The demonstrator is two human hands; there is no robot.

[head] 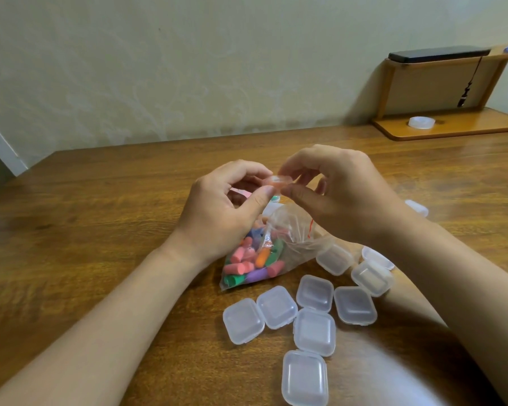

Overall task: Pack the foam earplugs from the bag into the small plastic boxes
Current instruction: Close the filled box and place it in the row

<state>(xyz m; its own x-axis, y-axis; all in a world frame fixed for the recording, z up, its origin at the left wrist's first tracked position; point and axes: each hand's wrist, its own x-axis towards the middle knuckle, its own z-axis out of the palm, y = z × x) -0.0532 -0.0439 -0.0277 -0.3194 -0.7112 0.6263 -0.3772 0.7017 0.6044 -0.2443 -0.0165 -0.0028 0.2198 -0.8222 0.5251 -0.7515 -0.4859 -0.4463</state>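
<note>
Both hands hold one small clear plastic box (277, 183) above the table, with something orange-pink showing inside it. My left hand (229, 209) pinches its left side between thumb and forefinger. My right hand (338, 194) pinches its right side the same way. Under the hands lies a clear plastic bag (264, 256) of foam earplugs in pink, orange, green and purple. Several closed small plastic boxes (314, 332) lie in front of the bag, towards me and to the right.
The wooden table (85, 230) runs back to a pale wall. At the back right stands a wooden shelf (452, 127) carrying a roll of clear tape (422, 122) and a dark flat object (437, 53) on top. Another small box (417, 207) peeks out behind my right wrist.
</note>
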